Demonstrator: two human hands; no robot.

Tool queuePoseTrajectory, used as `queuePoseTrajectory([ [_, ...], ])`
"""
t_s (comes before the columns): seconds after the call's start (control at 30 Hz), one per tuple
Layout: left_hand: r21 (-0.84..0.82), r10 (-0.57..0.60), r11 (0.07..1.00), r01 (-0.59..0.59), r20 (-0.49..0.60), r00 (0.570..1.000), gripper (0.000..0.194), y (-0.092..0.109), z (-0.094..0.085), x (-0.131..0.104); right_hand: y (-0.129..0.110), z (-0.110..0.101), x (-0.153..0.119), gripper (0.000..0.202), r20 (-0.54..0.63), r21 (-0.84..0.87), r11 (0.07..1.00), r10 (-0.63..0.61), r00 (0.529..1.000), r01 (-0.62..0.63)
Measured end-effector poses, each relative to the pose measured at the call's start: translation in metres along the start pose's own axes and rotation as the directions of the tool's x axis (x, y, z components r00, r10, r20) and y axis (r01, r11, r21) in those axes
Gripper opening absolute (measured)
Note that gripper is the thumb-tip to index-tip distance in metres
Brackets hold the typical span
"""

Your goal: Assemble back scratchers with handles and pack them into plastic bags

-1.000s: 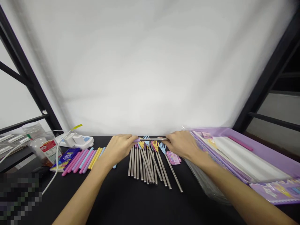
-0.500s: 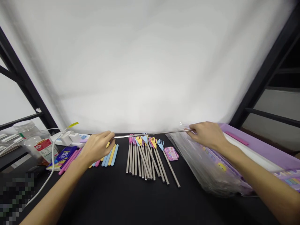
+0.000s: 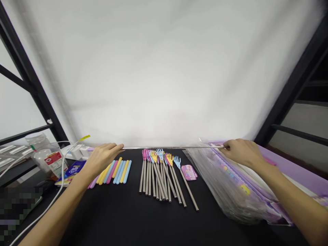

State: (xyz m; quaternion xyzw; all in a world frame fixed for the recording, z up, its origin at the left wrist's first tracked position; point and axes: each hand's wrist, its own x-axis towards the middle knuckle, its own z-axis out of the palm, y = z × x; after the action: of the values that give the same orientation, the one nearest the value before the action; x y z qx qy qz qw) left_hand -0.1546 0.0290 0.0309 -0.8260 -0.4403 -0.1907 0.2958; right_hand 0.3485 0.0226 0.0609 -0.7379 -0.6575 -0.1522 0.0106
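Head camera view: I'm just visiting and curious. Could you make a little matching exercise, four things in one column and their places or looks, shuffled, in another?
Things
1. Thin metal rod
2. Pink printed cards
3. Clear plastic jar
4. Back scratchers

Places or looks
A. Bears a red-and-white label
B. Just right of the hand-shaped heads
C. Spans from the left hand to the right hand
D. Lie in a group, metal shafts toward the person

Pairs: 1-C, 2-B, 3-A, 4-D
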Motion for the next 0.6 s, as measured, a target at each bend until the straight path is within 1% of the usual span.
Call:
queuePoseTrajectory([
  [0.07,-0.054,0.018,0.998,-0.021,-0.042,0.999,0.028,0.007,0.000,0.004,-0.010,-0.001,-0.003,0.041,-0.024,-0.022,0.999,-0.034,0.999,0.034],
  [0.13,-0.095,0.062,0.993,-0.070,-0.089,0.994,0.027,0.021,0.001,0.012,-0.027,-0.005,-0.007,0.035,-0.041,-0.035,0.993,-0.118,0.992,0.116],
  [0.2,-0.097,0.130,0.985,-0.145,-0.146,0.981,0.023,0.042,0.003,0.024,-0.049,-0.012,-0.011,0.029,-0.056,-0.012,0.977,-0.211,0.976,0.211],
  [0.27,-0.057,0.170,0.981,-0.186,-0.207,0.963,0.020,0.066,0.005,0.039,-0.075,-0.021,-0.015,0.026,-0.091,0.022,0.956,-0.291,0.952,0.294],
  [0.3,-0.032,0.171,0.983,-0.183,-0.229,0.958,0.020,0.079,0.006,0.047,-0.088,-0.025,-0.016,0.027,-0.134,0.024,0.952,-0.298,0.945,0.304],
  [0.37,-0.015,0.175,0.983,-0.185,-0.246,0.953,0.021,0.102,0.009,0.059,-0.112,-0.030,-0.021,0.024,-0.189,0.021,0.966,-0.248,0.950,0.256],
  [0.4,-0.027,0.173,0.983,-0.184,-0.240,0.955,0.021,0.112,0.011,0.063,-0.122,-0.030,-0.023,0.023,-0.204,0.021,0.967,-0.245,0.948,0.255],
  [0.47,-0.085,0.176,0.977,-0.195,-0.196,0.965,0.020,0.128,0.014,0.068,-0.141,-0.026,-0.030,0.020,-0.234,0.047,0.949,-0.293,0.927,0.311],
  [0.53,-0.190,0.197,0.959,-0.212,-0.094,0.976,0.023,0.138,0.014,0.070,-0.155,-0.016,-0.036,0.017,-0.336,0.083,0.906,-0.366,0.868,0.415],
  [0.6,-0.340,0.207,0.920,-0.194,0.003,0.978,0.027,0.139,0.011,0.069,-0.161,-0.006,-0.040,0.015,-0.435,0.083,0.862,-0.420,0.796,0.500],
])
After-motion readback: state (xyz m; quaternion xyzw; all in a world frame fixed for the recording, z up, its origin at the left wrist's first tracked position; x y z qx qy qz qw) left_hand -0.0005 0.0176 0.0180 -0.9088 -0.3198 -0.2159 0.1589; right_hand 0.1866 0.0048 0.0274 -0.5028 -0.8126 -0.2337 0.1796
